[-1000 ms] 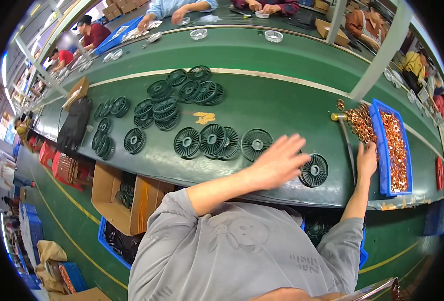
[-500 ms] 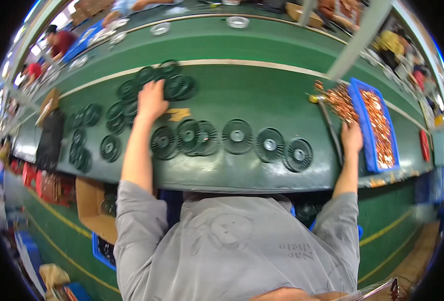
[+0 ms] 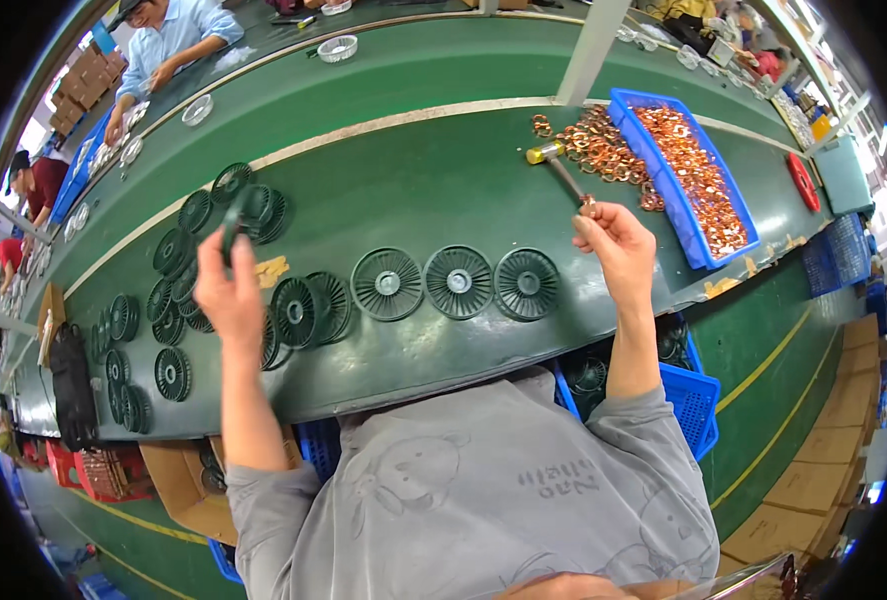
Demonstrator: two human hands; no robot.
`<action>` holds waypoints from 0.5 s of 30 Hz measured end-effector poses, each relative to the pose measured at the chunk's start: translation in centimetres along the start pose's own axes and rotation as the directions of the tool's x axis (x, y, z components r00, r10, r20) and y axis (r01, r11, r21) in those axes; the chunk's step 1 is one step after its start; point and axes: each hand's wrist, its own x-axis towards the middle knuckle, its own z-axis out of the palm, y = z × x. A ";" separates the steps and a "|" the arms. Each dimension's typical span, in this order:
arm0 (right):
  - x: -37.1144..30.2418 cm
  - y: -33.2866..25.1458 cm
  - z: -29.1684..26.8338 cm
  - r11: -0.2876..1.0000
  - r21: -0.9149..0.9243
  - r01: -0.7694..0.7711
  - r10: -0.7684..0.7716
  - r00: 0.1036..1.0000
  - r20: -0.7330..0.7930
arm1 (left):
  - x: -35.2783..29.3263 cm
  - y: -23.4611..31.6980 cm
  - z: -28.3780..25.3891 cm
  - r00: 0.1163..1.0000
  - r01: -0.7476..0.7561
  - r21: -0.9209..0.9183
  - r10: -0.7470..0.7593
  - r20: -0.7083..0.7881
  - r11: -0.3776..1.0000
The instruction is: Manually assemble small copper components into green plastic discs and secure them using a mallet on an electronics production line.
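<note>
My left hand [image 3: 231, 300] is closed on a dark green spoked plastic disc [image 3: 233, 222], tilted edge-on and blurred, above the table's left part. Similar discs lie in overlapping groups around and beyond it. In front of me a row holds a spoked disc [image 3: 386, 284], a second with a pale centre [image 3: 458, 282] and a third [image 3: 526, 283]. My right hand [image 3: 620, 250] pinches a small copper ring [image 3: 588, 204] in its fingertips, palm side up. Close to it lies a hammer [image 3: 544, 152] with a yellow head; the hand hides part of its handle.
A blue basket [image 3: 675, 185] full of copper rings stands at the right, with a loose copper ring pile [image 3: 603, 145] beside it. A white post [image 3: 591, 50] rises behind. Across the belt a person in a light blue shirt [image 3: 178, 50] works. An open carton [image 3: 188, 495] sits below the left edge.
The view has swung, shifting the table's things leftward. My left hand has picked up a disc from the far group. My right hand has come away from the copper pile with a ring.
</note>
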 end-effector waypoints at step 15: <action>-6.2 -4.9 8.6 0.696 -0.103 0.711 -0.670 0.694 0.264 | -9.0 12.0 4.5 0.779 0.583 -0.627 -0.137 0.612 0.516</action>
